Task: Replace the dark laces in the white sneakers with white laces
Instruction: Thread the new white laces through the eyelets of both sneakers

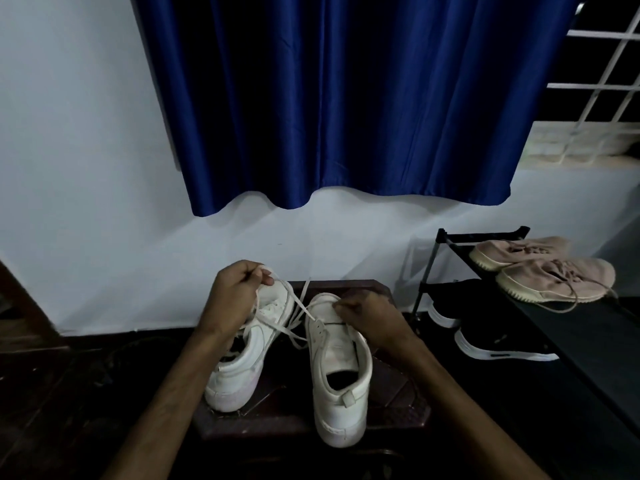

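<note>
Left hand (pixel 235 289) fingers pinch the white lace (pixel 300 306); right hand (pixel 367 313) fingers pinch a lace end beside the right sneaker (pixel 337 351) eyelets. Risk: loose pinch, end slips out.

Dark brown stool (pixel 394 389), left white sneaker (pixel 242 372), right white sneaker (pixel 341 386) on it
</note>
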`<state>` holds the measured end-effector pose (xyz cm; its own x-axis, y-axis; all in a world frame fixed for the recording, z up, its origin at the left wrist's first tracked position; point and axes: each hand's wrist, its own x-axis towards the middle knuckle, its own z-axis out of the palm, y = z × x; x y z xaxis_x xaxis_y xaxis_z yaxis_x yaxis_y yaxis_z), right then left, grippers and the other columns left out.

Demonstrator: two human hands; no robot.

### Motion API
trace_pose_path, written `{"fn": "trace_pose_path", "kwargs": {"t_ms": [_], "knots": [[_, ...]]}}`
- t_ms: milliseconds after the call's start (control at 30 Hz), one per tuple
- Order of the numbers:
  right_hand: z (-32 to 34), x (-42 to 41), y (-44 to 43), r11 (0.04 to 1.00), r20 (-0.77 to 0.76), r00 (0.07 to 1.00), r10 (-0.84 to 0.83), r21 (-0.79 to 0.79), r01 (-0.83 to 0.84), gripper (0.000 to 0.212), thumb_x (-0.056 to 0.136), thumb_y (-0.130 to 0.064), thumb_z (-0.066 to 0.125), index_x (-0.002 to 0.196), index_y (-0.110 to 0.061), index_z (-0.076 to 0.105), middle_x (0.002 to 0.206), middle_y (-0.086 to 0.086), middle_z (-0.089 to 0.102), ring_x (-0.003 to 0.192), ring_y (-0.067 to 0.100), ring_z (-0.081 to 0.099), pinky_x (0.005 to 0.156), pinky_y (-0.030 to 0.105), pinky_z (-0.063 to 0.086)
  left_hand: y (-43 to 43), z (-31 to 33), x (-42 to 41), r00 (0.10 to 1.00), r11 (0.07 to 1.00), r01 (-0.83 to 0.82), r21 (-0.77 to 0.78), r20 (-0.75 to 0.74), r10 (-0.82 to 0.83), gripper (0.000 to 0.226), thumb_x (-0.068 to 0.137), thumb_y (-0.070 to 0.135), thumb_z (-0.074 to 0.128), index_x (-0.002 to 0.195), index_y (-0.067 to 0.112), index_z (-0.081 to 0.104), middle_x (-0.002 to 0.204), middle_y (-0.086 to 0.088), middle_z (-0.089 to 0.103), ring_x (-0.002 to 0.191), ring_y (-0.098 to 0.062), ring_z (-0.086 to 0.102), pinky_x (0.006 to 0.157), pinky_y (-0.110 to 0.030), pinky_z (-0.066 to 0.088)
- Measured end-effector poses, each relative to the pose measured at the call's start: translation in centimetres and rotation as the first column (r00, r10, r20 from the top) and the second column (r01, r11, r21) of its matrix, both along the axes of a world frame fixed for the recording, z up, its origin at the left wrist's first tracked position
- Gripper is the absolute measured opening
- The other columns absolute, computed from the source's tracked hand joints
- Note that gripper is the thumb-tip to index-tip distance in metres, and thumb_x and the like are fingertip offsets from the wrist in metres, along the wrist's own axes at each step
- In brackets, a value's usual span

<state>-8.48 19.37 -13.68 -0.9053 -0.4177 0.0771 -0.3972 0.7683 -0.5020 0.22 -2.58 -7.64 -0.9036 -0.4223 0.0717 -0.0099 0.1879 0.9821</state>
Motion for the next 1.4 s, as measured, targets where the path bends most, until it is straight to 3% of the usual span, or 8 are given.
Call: {"fn": "trace_pose_path", "kwargs": {"t_ms": [200,333,400,467,733,967,1200,1400], "knots": [[0.3,-1.1,0.1,0.993,0.072,0.99,-0.12,0.016,0.119,0.009,0.085,-0.015,0.067,0.093,-0.015,0.068,0.1,0.008,0.07,0.096,0.026,0.065,0.08,0.029,0.05,1.1,1.7,0.3,0.991,0.99,0.131,-0.057,0.035,-0.129,0.028,0.1,0.016,0.048,0.078,0.008,0.065,0.056,0.004,0.043,0.048,-0.009,0.036,0.043,-0.02,0.027],[3.0,-1.2,1.6,0.975,0.416,0.901,-0.125,-0.114,0.188,0.021,0.094,-0.001,0.047,0.097,0.002,0.067,0.094,0.02,0.065,0.079,0.029,0.062,0.073,0.029,0.05,0.4,2.6,0.5,0.997,0.997,0.074,-0.033,-0.021,-0.075,0.036,0.1,0.017,0.05,0.065,0.008,0.055,0.061,0.0,0.044,0.054,-0.01,0.039,0.05,-0.017,0.033],[5.4,-1.3,2.9,0.749,0.7,0.711,0.065,-0.505,0.429,0.027,0.099,-0.008,0.04,0.081,-0.009,0.06,0.088,0.016,0.059,0.074,0.024,0.058,0.079,0.04,0.05,0.3,2.5,0.7,0.996,0.997,0.081,-0.001,-0.03,-0.081,0.034,0.099,0.018,0.051,0.067,0.009,0.057,0.066,-0.001,0.048,0.062,-0.011,0.044,0.06,-0.02,0.036],[7.5,-1.9,4.3,0.46,0.714,0.617,0.332,-0.694,0.555,0.037,0.103,-0.03,0.036,0.074,-0.018,0.055,0.08,0.003,0.061,0.079,0.018,0.06,0.091,0.048,0.046,0.2,2.2,0.8,0.995,0.994,0.103,0.023,-0.021,-0.102,0.033,0.099,0.02,0.052,0.068,0.009,0.059,0.065,0.002,0.052,0.066,-0.012,0.046,0.062,-0.022,0.037],[18.7,-1.7,4.9,-0.014,0.366,0.872,0.325,-0.92,0.392,0.029,0.102,-0.027,0.039,0.079,-0.02,0.054,0.058,-0.007,0.046,0.053,0.008,0.047,0.069,0.027,0.049,0.4,2.4,0.5,0.99,0.989,0.142,-0.026,0.002,-0.142,0.035,0.098,0.026,0.055,0.07,0.01,0.065,0.064,0.005,0.055,0.069,-0.013,0.049,0.07,-0.028,0.038],[18.1,-3.2,3.8,0.419,0.502,0.853,0.146,-0.812,0.406,0.035,0.103,-0.033,0.039,0.085,-0.015,0.062,0.066,-0.004,0.052,0.053,0.007,0.041,0.054,0.02,0.035,1.1,4.4,0.4,0.99,0.993,0.121,-0.006,-0.076,-0.122,0.033,0.099,0.022,0.054,0.07,0.008,0.064,0.07,0.0,0.055,0.062,-0.01,0.045,0.058,-0.02,0.036],[14.0,-2.0,1.8,0.575,0.482,0.854,0.197,-0.763,0.297,0.034,0.102,-0.034,0.043,0.094,-0.014,0.07,0.073,-0.004,0.06,0.057,0.008,0.05,0.055,0.022,0.041,1.7,8.3,-0.3,0.966,0.971,0.196,0.134,-0.195,-0.168,0.03,0.099,0.027,0.052,0.074,0.013,0.06,0.063,0.006,0.053,0.052,-0.007,0.042,0.044,-0.024,0.025],[8.1,-0.2,-1.0,0.9,0.22,0.936,0.276,-0.401,-0.171,0.02,0.097,-0.018,0.056,0.107,-0.009,0.07,0.088,-0.01,0.067,0.073,-0.002,0.059,0.072,0.015,0.048,2.7,6.3,-0.6,0.996,0.993,0.056,0.105,-0.079,-0.048,0.037,0.097,0.026,0.051,0.062,0.019,0.06,0.078,0.0,0.064,0.062,-0.015,0.042,0.047,-0.024,0.028]]}}
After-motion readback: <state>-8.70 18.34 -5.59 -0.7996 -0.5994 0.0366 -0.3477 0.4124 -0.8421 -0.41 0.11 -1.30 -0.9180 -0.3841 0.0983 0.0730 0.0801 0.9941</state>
